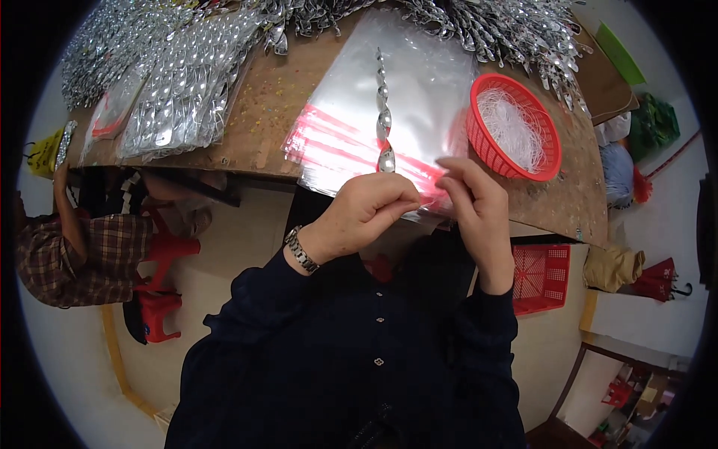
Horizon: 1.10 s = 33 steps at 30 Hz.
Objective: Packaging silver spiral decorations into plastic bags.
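My left hand is closed, thumb and forefinger pinched together; whatever lies between them is too small to make out. Just beyond its knuckles, a twisted silver spiral ornament points away from me over a stack of clear plastic bags with red bands. The ornament's near end meets the back of the hand, and I cannot tell if it is held. Close by on the right, my right hand is raised with fingers curled towards the thumb. Its fingertips are slightly blurred, and any thread in them does not show.
A red plastic basket of white thread stands right of the bags. Silver spirals are heaped along the table's far side, with bagged ones at left. A red crate sits below; a person in plaid sits at left.
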Tool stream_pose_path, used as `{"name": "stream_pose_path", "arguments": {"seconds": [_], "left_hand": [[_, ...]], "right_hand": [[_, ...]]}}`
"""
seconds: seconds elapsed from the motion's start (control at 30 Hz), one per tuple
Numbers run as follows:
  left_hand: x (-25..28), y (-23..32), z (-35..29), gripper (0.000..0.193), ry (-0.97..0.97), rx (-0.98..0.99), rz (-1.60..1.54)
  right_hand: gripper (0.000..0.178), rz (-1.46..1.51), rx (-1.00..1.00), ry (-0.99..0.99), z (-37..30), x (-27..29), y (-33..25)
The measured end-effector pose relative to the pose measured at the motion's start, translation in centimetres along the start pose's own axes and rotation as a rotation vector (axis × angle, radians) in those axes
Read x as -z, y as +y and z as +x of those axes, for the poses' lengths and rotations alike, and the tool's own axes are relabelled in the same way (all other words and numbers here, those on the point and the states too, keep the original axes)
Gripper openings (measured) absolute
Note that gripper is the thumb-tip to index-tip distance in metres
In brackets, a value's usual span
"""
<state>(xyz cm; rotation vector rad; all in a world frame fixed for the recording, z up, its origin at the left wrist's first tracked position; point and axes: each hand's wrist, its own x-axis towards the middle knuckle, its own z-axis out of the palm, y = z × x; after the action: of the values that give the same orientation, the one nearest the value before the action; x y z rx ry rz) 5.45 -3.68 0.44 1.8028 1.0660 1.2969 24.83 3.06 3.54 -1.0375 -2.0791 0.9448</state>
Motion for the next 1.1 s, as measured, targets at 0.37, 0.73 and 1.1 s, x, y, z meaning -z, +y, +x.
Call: {"name": "stream_pose_path", "arguments": {"seconds": [0.37, 0.73, 1.1], "left_hand": [[-0.2, 3.0, -0.1, 0.006, -0.094, -0.160, -0.017], [0.5, 5.6, 0.0, 0.012, -0.191, -0.384, -0.155], [0.1, 5.0, 0.8, 0.011, -0.183, -0.350, -0.158]], "right_hand": [[0.031, -0.131, 0.420, -0.171, 2.7, -3.1, 0.1], [0.029, -0.514, 0.748, 0.296, 2.9, 0.9, -4.2], [0.024, -1.039, 0.513, 0.522, -1.9, 12.5, -6.0]]}}
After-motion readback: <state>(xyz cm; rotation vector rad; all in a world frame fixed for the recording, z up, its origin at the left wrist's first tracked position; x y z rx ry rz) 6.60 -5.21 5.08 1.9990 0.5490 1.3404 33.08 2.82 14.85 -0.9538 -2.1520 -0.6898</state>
